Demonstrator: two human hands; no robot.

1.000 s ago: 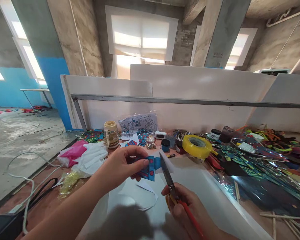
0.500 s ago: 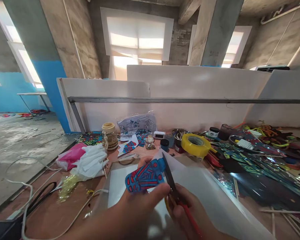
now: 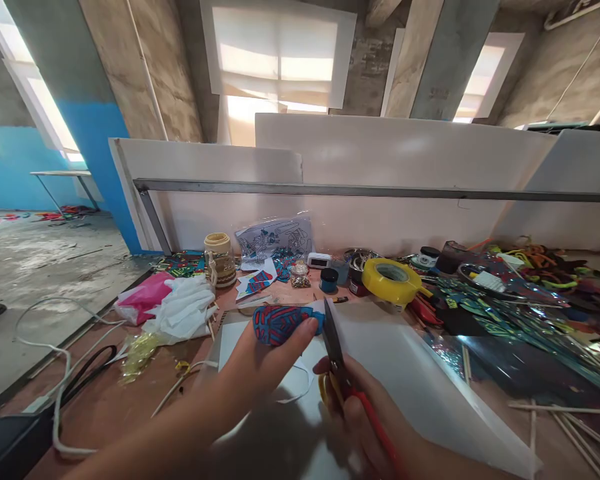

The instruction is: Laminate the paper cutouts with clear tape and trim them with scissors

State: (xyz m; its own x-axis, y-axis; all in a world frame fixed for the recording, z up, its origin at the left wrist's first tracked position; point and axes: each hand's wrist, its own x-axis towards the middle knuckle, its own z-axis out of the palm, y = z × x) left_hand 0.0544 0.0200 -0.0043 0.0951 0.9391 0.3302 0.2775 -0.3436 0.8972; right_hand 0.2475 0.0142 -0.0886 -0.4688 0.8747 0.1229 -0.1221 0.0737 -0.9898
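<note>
My left hand (image 3: 275, 363) pinches a blue and red painted paper cutout (image 3: 280, 325), thumb on top near its right end. In my right hand (image 3: 365, 400) are scissors (image 3: 334, 340) with dark blades and red and yellow handles. The blades point away from me and meet the cutout's right end; whether paper lies between them I cannot tell. Below the hands a large white sheet (image 3: 380, 353) covers the work surface. A thin curled paper strip (image 3: 305, 390) shows on or just above that sheet, beneath my left hand.
Behind the sheet stand a yellow tape roll (image 3: 375, 283), a dark paint jar (image 3: 329, 280) and a woven-looking container (image 3: 220, 263). White crumpled plastic (image 3: 187, 313) and a cable (image 3: 60, 400) lie left. Thin wooden sticks (image 3: 565, 409) and shiny teal pieces (image 3: 495, 317) lie right.
The cutout has tilted flatter and my left thumb has moved up onto its right end. A thin paper strip now shows below. The camera view has dipped slightly.
</note>
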